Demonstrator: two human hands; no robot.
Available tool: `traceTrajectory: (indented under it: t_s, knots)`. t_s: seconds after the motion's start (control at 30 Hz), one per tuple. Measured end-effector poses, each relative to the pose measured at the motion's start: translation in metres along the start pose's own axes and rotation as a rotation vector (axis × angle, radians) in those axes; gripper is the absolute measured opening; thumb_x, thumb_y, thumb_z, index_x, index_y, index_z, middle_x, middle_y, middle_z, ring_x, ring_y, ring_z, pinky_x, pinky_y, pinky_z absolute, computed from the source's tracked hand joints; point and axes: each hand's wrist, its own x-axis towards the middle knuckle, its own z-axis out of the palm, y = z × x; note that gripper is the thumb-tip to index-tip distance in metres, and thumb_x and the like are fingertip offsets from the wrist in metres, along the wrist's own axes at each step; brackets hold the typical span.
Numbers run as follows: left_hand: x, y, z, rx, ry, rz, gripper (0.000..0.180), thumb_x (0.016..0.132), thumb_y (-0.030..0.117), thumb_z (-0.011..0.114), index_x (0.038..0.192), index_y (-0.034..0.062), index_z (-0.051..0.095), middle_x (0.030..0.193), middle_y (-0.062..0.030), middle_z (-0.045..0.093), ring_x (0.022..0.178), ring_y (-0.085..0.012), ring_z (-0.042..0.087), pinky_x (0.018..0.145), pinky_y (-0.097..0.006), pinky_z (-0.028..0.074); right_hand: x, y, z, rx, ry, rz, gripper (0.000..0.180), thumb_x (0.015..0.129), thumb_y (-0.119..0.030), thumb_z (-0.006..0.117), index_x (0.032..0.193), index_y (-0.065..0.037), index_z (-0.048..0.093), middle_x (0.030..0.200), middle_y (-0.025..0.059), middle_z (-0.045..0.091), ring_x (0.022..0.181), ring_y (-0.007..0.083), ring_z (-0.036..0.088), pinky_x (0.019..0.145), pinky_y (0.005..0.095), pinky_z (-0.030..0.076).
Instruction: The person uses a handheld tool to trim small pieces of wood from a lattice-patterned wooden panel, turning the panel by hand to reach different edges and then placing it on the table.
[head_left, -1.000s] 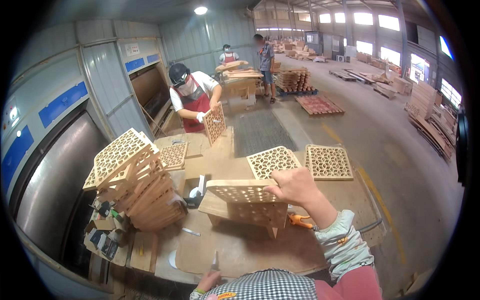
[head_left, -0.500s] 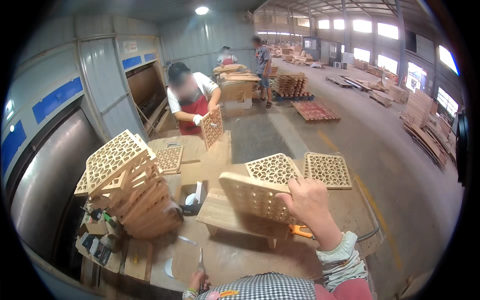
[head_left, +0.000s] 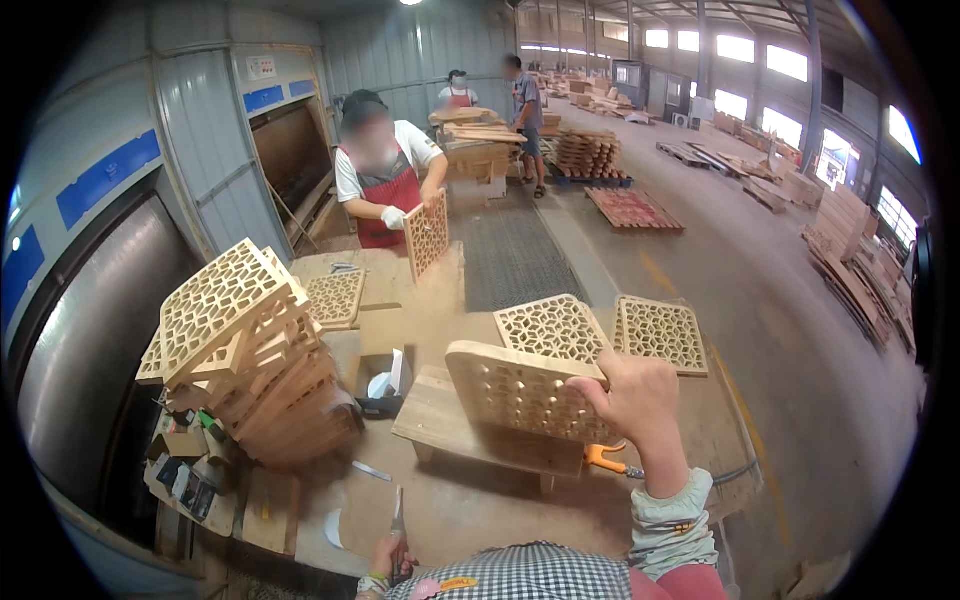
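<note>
My right hand [head_left: 645, 400] is closed on the upper right corner of a lattice-cut wooden panel [head_left: 515, 395], the thumb over its near face. The panel stands tilted on a low wooden stand [head_left: 485, 445]. Low at the front, my left hand [head_left: 390, 558] is wrapped round a slim pointed tool [head_left: 398, 510]; its exact kind is unclear. Behind the held panel lie two more lattice panels, one [head_left: 553, 325] partly covered by it and another [head_left: 662, 335] farther right. An orange-handled tool [head_left: 603, 459] with a metal fitting lies by the stand's right end.
At left rises a leaning stack of lattice panels [head_left: 225, 305]. An open box [head_left: 383, 385] and a flat strip [head_left: 372, 470] are on the worktable [head_left: 470, 515]. Across it, a co-worker [head_left: 390, 190] holds another panel [head_left: 427, 235] upright. Small boxes [head_left: 185, 485] crowd the left corner.
My right hand and the held panel's right end have shifted slightly right. More of the orange-handled tool shows. The whole view has shifted a little; both hands keep their grips.
</note>
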Motion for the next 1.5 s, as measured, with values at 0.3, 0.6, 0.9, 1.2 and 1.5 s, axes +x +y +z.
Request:
traceTrajectory:
  t_s: [0.3, 0.6, 0.9, 1.2, 1.5]
  knots:
    - [-0.006, 0.001, 0.0, 0.079, 0.003, 0.04, 0.037, 0.102, 0.047, 0.058, 0.109, 0.0122, 0.047, 0.073, -0.0235, 0.066, 0.044, -0.0195, 0.054, 0.037, -0.031, 0.041, 0.0, 0.002, 0.005, 0.006, 0.022, -0.001, 0.053, 0.082, -0.058, 0.079, 0.068, -0.011, 0.059, 0.057, 0.0086, 0.059, 0.05, 0.0278, 0.06, 0.049, 0.0395, 0.045]
    - [-0.015, 0.006, 0.005, 0.054, 0.0, -0.073, 0.034, 0.103, 0.051, 0.057, 0.114, 0.0192, 0.052, 0.073, -0.0164, 0.064, 0.047, -0.0195, 0.052, 0.04, -0.03, 0.04, 0.003, 0.001, 0.006, 0.023, 0.006, -0.003, 0.054, 0.081, -0.058, 0.079, 0.067, -0.011, 0.057, 0.058, 0.0083, 0.059, 0.051, 0.0284, 0.059, 0.049, 0.0399, 0.044]
    - [-0.004, -0.001, -0.003, 0.061, 0.001, -0.034, 0.035, 0.102, 0.05, 0.06, 0.109, 0.018, 0.05, 0.074, -0.0211, 0.066, 0.044, -0.0181, 0.051, 0.04, -0.03, 0.042, 0.001, -0.003, 0.003, 0.033, -0.004, -0.004, 0.05, 0.08, -0.052, 0.082, 0.068, -0.01, 0.058, 0.058, 0.0079, 0.059, 0.052, 0.0286, 0.059, 0.051, 0.0393, 0.044]
    - [-0.014, 0.008, 0.012, 0.057, 0.002, -0.011, 0.031, 0.104, 0.047, 0.056, 0.104, 0.0166, 0.05, 0.071, -0.017, 0.063, 0.043, -0.0177, 0.047, 0.039, -0.03, 0.037, 0.001, -0.002, 0.002, 0.017, -0.028, -0.012, 0.05, 0.084, -0.053, 0.079, 0.069, -0.011, 0.057, 0.058, 0.0077, 0.059, 0.051, 0.0269, 0.059, 0.052, 0.0386, 0.045]
    - [-0.008, 0.002, 0.0, -0.018, -0.047, -0.051, 0.036, 0.102, 0.052, 0.059, 0.112, 0.0176, 0.055, 0.075, -0.0161, 0.067, 0.046, -0.0194, 0.053, 0.04, -0.03, 0.04, -0.002, 0.0, -0.003, 0.035, 0.006, -0.027, 0.047, 0.081, -0.05, 0.082, 0.069, -0.011, 0.059, 0.06, 0.0071, 0.061, 0.052, 0.0261, 0.06, 0.052, 0.038, 0.047]
